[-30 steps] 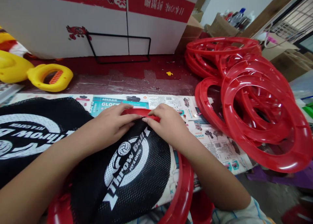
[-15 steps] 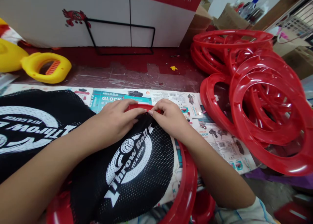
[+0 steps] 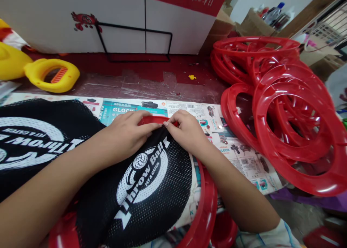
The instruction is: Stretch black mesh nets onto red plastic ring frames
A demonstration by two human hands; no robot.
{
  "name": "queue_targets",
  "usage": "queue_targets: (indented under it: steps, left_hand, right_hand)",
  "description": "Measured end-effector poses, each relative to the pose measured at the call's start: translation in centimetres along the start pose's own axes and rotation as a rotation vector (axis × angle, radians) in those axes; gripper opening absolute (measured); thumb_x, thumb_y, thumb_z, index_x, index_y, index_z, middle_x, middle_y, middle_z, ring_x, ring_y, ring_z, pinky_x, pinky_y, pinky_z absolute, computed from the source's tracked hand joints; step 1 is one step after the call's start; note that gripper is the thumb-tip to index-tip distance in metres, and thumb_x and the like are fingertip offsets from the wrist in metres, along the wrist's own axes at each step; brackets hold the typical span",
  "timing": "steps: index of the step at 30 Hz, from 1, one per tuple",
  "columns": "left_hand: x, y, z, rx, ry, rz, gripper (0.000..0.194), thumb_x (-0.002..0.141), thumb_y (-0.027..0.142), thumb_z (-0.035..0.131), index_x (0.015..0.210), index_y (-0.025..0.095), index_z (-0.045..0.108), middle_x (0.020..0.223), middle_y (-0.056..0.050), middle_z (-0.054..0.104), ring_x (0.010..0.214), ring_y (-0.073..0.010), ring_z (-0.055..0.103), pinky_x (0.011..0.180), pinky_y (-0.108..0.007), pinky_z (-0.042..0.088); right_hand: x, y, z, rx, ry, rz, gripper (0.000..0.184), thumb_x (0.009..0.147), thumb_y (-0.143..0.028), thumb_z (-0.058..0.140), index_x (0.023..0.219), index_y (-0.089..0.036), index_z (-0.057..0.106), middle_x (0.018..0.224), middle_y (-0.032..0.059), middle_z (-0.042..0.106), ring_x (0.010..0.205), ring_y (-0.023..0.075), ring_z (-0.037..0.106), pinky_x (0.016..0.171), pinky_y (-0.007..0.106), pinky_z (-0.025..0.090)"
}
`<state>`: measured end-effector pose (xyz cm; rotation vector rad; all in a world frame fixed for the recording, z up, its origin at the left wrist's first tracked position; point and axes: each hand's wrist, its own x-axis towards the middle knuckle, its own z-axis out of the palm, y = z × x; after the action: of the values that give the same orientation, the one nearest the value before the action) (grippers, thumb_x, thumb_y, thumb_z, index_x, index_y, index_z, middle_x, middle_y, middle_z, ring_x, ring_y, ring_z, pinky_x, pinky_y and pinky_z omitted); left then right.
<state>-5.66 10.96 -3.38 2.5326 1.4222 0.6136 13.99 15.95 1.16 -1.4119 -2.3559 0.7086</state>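
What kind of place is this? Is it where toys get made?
Probably a small toy workshop or packing room. A big pile of red plastic rings waits at the side, the hands work black printed mesh onto one ring, and cardboard boxes stand behind.

A small toy-assembly workshop: a heap of identical red plastic rings beside a worn red worktop, printed toy packaging sheets spread out, big white-and-red cartons behind, yellow plastic toy parts waiting.

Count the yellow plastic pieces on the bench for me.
3: a handle-shaped shell at far left, a bigger piece cut off by the left edge, and a tiny scrap mid-bench. Others may lie out of view.
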Motion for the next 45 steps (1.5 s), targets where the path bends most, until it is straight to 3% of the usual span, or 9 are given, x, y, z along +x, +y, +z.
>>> queue_targets:
  steps: [13, 16, 19, 24, 26, 32, 35, 40, 45]
  left_hand:
    - [-0.1, -0.7, 0.5, 0.071, -0.059, -0.008, 0.042, 0.092, 0.028, 0.043, 0.133, 0.030, 0.054, 0.131, -0.016, 0.048, 0.106, -0.0355, 0.054, 0.085, -0.054, 0.048]
    - [0.0, -0.1, -0.2, 0.010, -0.069, -0.063, 0.041, 0.092, 0.026, 0.040, 0.130, 0.027, 0.056, 0.131, -0.015, 0.049, 0.109, -0.0345, 0.053, 0.090, -0.055, 0.046]
    - [0.1, 0.1, -1.3, -0.128, -0.102, -0.105, 0.041, 0.092, 0.030, 0.041, 0.131, 0.020, 0.052, 0.127, -0.013, 0.053, 0.113, -0.0294, 0.053, 0.099, -0.048, 0.045]
    - [-0.2, -1.1, -2.5, -0.133, -0.111, -0.226, 0.050, 0.086, 0.038, 0.049, 0.131, 0.015, 0.049, 0.129, -0.014, 0.057, 0.117, -0.0305, 0.053, 0.102, -0.046, 0.043]
    - [-0.4, -1.8, -2.8, -0.108, -0.139, -0.265, 0.052, 0.085, 0.041, 0.049, 0.130, 0.016, 0.051, 0.129, -0.014, 0.058, 0.117, -0.0321, 0.054, 0.102, -0.047, 0.043]
    - [-1.0, -1.0, -4.3, 0.080, -0.304, -0.387, 0.059, 0.080, 0.043, 0.051, 0.133, 0.020, 0.049, 0.125, -0.015, 0.060, 0.104, -0.0393, 0.062, 0.089, -0.053, 0.048]
    - [-0.7, 0.2, -4.6, 0.118, -0.280, -0.364, 0.062, 0.080, 0.043, 0.049, 0.134, 0.012, 0.048, 0.123, -0.019, 0.061, 0.107, -0.0407, 0.060, 0.091, -0.054, 0.047]
    - [0.8, 1.1, -3.2, -0.226, -0.089, -0.301, 0.045, 0.091, 0.044, 0.038, 0.120, 0.016, 0.058, 0.123, -0.012, 0.063, 0.113, -0.0283, 0.057, 0.101, -0.045, 0.044]
    - [1.5, 1.0, -2.4, -0.379, -0.108, -0.245, 0.033, 0.089, 0.037, 0.042, 0.102, 0.019, 0.067, 0.118, -0.009, 0.064, 0.111, -0.0258, 0.057, 0.099, -0.044, 0.045]
  right_hand:
    - [0.2, -0.4, 0.1, -0.062, -0.018, 0.034, 0.016, 0.084, -0.019, 0.056, 0.069, -0.016, 0.062, 0.080, 0.0046, 0.060, 0.079, 0.0158, 0.055, 0.074, 0.028, 0.041]
    - [0.1, -0.5, -0.5, -0.103, -0.028, 0.040, 0.016, 0.085, -0.020, 0.054, 0.072, -0.016, 0.063, 0.084, 0.0057, 0.062, 0.082, 0.0160, 0.056, 0.076, 0.028, 0.042]
    - [-0.7, -1.4, -2.0, -0.200, -0.018, 0.059, 0.016, 0.086, -0.022, 0.055, 0.077, -0.016, 0.065, 0.087, 0.0067, 0.065, 0.083, 0.0169, 0.057, 0.075, 0.029, 0.041]
    - [-3.2, -4.1, -3.4, -0.342, -0.371, 0.073, 0.022, 0.087, -0.030, 0.058, 0.073, -0.016, 0.069, 0.071, 0.0050, 0.068, 0.063, 0.0159, 0.058, 0.058, 0.028, 0.038]
    - [-3.7, -4.6, -2.8, -0.397, -0.418, 0.067, 0.021, 0.085, -0.033, 0.062, 0.080, -0.014, 0.071, 0.077, 0.0085, 0.071, 0.067, 0.0191, 0.063, 0.058, 0.029, 0.040]
    - [-3.3, -4.2, -0.3, -0.561, -0.312, -0.003, 0.022, 0.091, -0.025, 0.055, 0.089, -0.011, 0.072, 0.087, 0.0149, 0.071, 0.080, 0.0247, 0.067, 0.065, 0.032, 0.047]
    - [-3.0, -4.0, 0.2, -0.587, -0.326, -0.017, 0.023, 0.091, -0.021, 0.052, 0.087, -0.012, 0.072, 0.085, 0.0140, 0.070, 0.079, 0.0255, 0.067, 0.059, 0.031, 0.045]
    - [-3.0, -3.5, 0.3, -0.510, -0.224, -0.047, 0.017, 0.085, -0.015, 0.052, 0.082, -0.015, 0.069, 0.087, 0.0099, 0.069, 0.074, 0.0210, 0.064, 0.056, 0.028, 0.036]
    - [-2.9, -3.3, -0.6, -0.198, -0.199, 0.056, 0.004, 0.074, -0.015, 0.056, 0.076, -0.017, 0.059, 0.073, 0.0030, 0.065, 0.063, 0.0140, 0.054, 0.055, 0.026, 0.031]
